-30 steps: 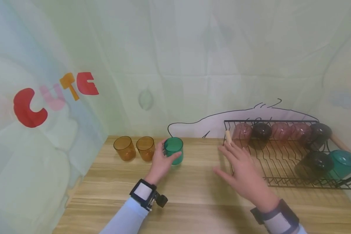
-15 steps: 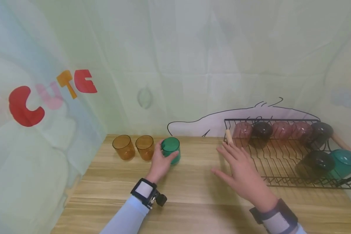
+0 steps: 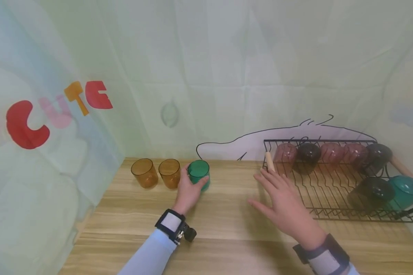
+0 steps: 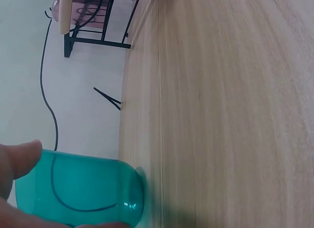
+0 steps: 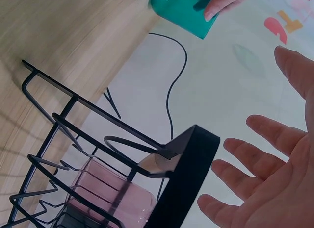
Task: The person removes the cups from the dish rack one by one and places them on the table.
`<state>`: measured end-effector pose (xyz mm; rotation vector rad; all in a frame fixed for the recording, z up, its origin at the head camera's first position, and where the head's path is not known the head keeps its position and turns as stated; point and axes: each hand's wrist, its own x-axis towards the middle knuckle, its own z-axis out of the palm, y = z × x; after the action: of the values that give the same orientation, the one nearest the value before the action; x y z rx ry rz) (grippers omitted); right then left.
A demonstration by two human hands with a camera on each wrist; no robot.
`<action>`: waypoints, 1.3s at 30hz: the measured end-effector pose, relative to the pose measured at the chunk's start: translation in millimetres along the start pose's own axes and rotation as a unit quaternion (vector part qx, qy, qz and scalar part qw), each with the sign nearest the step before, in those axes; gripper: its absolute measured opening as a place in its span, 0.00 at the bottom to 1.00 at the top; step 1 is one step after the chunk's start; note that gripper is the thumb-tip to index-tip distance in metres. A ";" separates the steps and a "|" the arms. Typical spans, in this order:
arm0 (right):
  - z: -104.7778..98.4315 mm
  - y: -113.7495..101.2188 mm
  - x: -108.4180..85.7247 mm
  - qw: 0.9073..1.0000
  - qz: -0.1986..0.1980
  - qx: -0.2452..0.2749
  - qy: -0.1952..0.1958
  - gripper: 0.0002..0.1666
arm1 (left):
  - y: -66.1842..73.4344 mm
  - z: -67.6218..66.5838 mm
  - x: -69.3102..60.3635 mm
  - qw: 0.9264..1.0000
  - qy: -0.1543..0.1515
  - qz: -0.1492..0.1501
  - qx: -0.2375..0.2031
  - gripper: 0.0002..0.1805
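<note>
One rack [image 5: 186, 181], inside it three pink glasses [image 3: 285, 154], three dark glasses [image 3: 308, 154], one teal glass [image 3: 404, 191], to its left two amber glasses [image 3: 145, 174], one green glass [image 3: 197, 169]

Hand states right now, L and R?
Left hand: holding the green cup, fingers and thumb around its sides.
Right hand: open, holding nothing, beside the wire rack.

Grn see-thru cup [image 3: 198, 172], upright, mouth up, on wood tbl [image 3: 227, 217], just R of amber cups [image 3: 169, 174].
</note>
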<state>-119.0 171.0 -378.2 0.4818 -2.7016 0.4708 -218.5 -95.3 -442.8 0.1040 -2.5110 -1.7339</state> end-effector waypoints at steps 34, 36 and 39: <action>-71.0 65.5 -13.0 0.995 0.085 -0.058 0.013 0.41 | 54.3 -10.7 -65.9 0.947 0.052 0.268 0.169 0.38; -79.7 78.2 -17.9 0.991 0.103 -0.080 0.008 0.42 | 56.9 -10.1 -69.3 0.941 0.046 0.285 0.179 0.37; -92.2 96.7 -24.9 0.985 0.133 -0.109 0.003 0.43 | 58.4 -8.7 -74.1 0.934 0.036 0.296 0.195 0.38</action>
<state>-108.2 298.2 -331.7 0.0580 -2.7797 0.2396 -144.3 -74.9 -387.7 -0.4997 -2.4373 -0.9773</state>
